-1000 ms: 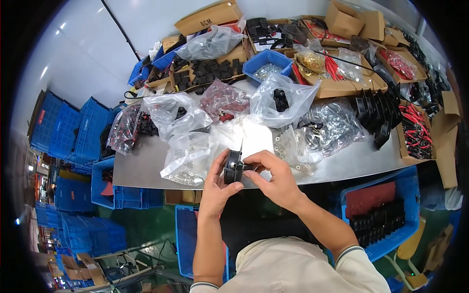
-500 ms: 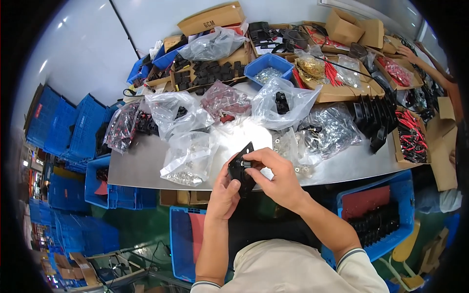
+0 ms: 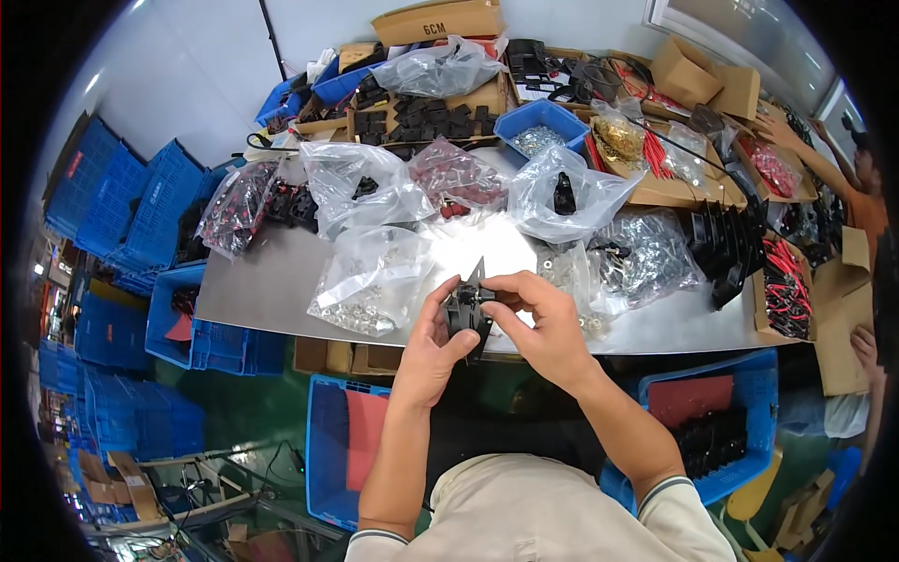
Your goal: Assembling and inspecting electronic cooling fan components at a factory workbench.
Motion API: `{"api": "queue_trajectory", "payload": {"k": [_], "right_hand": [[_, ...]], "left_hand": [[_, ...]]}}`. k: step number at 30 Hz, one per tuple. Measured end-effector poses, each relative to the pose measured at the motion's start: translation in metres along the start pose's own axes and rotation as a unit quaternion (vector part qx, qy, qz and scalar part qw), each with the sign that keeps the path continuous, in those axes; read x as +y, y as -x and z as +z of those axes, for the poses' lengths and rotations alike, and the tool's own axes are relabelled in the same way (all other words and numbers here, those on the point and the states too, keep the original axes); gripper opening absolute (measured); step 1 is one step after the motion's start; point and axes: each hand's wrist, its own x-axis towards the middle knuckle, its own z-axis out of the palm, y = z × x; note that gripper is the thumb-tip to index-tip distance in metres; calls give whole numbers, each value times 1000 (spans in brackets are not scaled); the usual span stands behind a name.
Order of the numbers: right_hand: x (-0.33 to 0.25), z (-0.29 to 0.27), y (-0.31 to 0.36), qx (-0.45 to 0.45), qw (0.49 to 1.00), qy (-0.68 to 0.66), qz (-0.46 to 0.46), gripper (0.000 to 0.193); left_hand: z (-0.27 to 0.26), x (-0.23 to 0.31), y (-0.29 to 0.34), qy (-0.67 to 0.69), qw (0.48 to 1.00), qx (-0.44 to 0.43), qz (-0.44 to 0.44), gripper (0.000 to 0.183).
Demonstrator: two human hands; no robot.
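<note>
Over the table's front edge I hold a black panel (image 3: 467,317) with pointed corners, turned nearly edge-on. Wrapped around its left side, my left hand (image 3: 426,351) has the thumb in front and the fingers behind. The thumb and fingers of my right hand (image 3: 543,328) are closed at the panel's right face, on a small part (image 3: 486,296) that they mostly cover. Beyond my hands, clear plastic bags lie on the metal table: one of pale ring-shaped pieces (image 3: 361,290) to the left, another with small fittings (image 3: 562,272) to the right.
Farther back are a blue bin of small metal hardware (image 3: 538,140), a carton of black parts (image 3: 435,117) and a stack of black panels (image 3: 726,244). Blue crates (image 3: 318,450) stand below the table on both sides. At the right, another person's arm (image 3: 815,159) reaches over boxes.
The panel has turned more edge-on between my hands. My right fingers stay at its face, where a small silvery part showed before. The whole view has shifted slightly.
</note>
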Motion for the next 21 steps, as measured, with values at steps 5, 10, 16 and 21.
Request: {"api": "queue_trajectory", "payload": {"k": [5,10,16,21], "right_hand": [[1,0,0,-8,995,-69,66,27],[-8,-1,-2,-16,996,73,-55,26],[1,3,2,-14,998,-60,10,28],[11,1,8,-16,981,-184,53,29]], "left_hand": [[-1,2,-2,-33,999,-8,26,86],[-4,3,-1,-29,999,-9,11,88],[4,3,1,-122,991,30,40,96],[6,3,2,-157,986,41,50,99]]}}
